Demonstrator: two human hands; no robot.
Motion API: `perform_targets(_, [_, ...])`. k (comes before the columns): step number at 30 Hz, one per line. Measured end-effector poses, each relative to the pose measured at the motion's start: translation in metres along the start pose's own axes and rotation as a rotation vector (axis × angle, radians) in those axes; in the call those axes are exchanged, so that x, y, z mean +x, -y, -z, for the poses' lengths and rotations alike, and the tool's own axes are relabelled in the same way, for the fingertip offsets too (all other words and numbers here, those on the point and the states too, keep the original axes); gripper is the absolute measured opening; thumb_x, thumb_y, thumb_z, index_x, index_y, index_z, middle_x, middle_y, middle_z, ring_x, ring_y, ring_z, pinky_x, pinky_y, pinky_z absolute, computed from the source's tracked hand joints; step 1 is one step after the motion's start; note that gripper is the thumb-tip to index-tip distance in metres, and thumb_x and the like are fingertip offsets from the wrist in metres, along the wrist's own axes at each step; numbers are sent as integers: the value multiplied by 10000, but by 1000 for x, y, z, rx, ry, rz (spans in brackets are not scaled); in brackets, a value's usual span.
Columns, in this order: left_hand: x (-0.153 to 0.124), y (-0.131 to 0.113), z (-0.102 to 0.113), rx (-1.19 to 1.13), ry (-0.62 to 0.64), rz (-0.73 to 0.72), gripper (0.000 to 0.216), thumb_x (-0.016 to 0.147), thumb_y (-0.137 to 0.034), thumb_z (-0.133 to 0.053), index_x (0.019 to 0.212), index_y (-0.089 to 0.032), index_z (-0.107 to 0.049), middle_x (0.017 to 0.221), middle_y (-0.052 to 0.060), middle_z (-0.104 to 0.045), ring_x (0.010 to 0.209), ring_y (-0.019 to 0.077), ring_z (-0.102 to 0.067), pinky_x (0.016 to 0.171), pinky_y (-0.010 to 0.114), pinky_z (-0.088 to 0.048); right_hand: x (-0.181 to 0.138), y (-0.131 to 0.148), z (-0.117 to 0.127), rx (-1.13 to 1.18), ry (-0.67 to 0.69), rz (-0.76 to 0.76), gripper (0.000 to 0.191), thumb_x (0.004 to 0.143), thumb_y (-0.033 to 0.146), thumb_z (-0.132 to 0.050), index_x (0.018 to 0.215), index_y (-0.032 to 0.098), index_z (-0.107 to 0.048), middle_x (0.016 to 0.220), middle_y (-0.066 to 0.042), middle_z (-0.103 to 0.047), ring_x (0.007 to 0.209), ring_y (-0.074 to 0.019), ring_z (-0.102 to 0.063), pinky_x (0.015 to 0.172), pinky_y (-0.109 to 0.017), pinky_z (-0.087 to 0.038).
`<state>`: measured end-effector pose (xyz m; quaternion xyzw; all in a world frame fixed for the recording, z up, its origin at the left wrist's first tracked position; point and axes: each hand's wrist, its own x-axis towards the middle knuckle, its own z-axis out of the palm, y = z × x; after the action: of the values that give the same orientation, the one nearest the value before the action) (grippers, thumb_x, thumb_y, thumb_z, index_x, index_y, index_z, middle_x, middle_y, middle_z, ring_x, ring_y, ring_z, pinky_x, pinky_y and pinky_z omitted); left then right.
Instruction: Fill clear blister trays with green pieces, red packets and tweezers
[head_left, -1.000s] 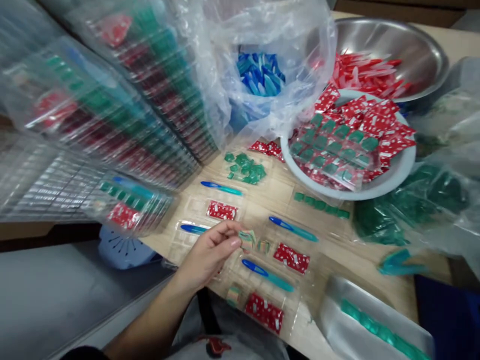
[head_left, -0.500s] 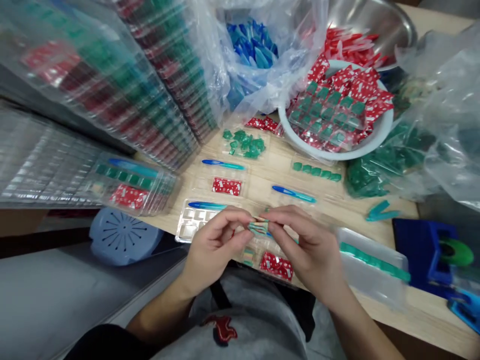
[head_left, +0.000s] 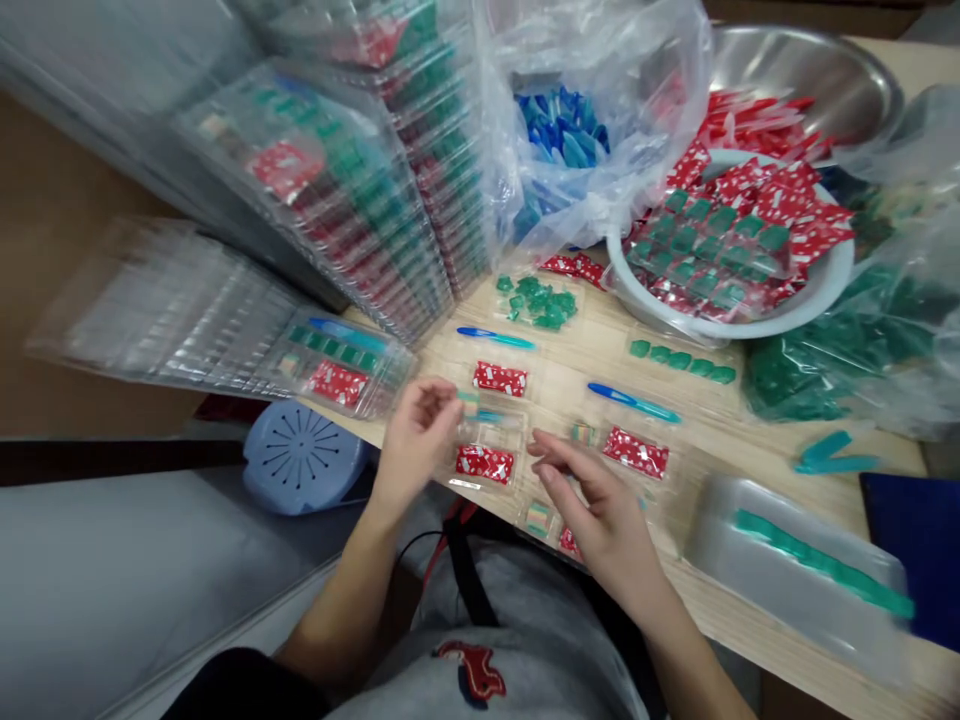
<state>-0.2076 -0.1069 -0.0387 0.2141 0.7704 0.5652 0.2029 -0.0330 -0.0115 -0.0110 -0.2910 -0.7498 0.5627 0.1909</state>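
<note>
My left hand (head_left: 421,440) pinches a small pastel-striped block (head_left: 469,402) between thumb and fingers. It is over the left end of a clear compartment tray (head_left: 521,425), which holds a red patterned packet (head_left: 485,463) and a blue stick-like piece partly hidden. My right hand (head_left: 596,500) hovers right of that tray, thumb and index finger apart, with nothing visible between them. Beyond it, another striped block (head_left: 583,432) lies beside a red packet (head_left: 636,452). Below the right hand are a further striped block (head_left: 538,517) and a red packet partly covered by the hand.
Tall stacks of filled trays (head_left: 360,220) stand at the left. A white bowl (head_left: 619,270) of red packets and green pieces, a bag of blue pieces (head_left: 562,125) and a steel bowl (head_left: 847,75) stand behind. A translucent bin (head_left: 795,590) is at right.
My hands, together on the striped material before, have come apart. The left went left over the tray with a striped block; the right is now apart from it. The view has turned left.
</note>
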Motion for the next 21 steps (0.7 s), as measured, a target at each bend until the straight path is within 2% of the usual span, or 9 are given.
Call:
perform_targets(2, [25, 13, 3, 107, -59, 7, 164, 789, -240, -566, 934, -200, -501, 786, -6, -610, 669, 120, -593, 667, 242, -489, 2, -8, -7, -79, -11, 58, 279, 941, 284, -531, 1172, 220, -673, 1067, -92, -718, 988, -208, -682, 878, -373, -566])
perform_targets(4, [44, 22, 3, 202, -55, 15, 159, 807, -219, -553, 957, -200, -502, 784, -4, -617, 663, 126, -584, 673, 251, -473, 3, -13, -13, -145, 4, 110, 284, 947, 255, -511, 1178, 197, -666, 1090, -114, -707, 1023, -223, -673, 911, -391, -557])
perform_targets(7, [56, 25, -2, 368, -31, 22, 135, 832, -199, -547, 966, -197, -540, 788, 10, -639, 677, 155, -590, 712, 293, -466, 2, -18, -19, -216, 47, 140, 304, 953, 224, -490, 1207, 163, -647, 1118, -141, -694, 1053, -237, -668, 921, -396, -558])
perform_targets(10, [56, 22, -6, 525, -24, 17, 117, 857, -181, -524, 963, -190, -573, 814, 38, -659, 741, 199, -612, 773, 348, -472, 0, -20, -21, -254, 75, 139, 321, 960, 211, -474, 1233, 142, -628, 1143, -155, -683, 1073, -243, -666, 918, -392, -565])
perform_targets(16, [48, 19, -18, 750, -56, -42, 202, 881, -125, -453, 1009, -140, -609, 1006, 137, -667, 1029, 298, -583, 974, 479, -412, 1, -26, -21, -304, 91, 173, 307, 960, 192, -472, 1214, 141, -635, 1127, -157, -688, 1045, -257, -678, 895, -404, -579])
perform_targets(21, [43, 23, -27, 837, -80, -80, 231, 887, -103, -424, 1011, -101, -619, 1075, 181, -613, 1032, 313, -562, 962, 488, -424, 5, -27, -23, -345, 112, 202, 300, 959, 169, -471, 1194, 84, -638, 1106, -179, -692, 1025, -267, -685, 889, -415, -585])
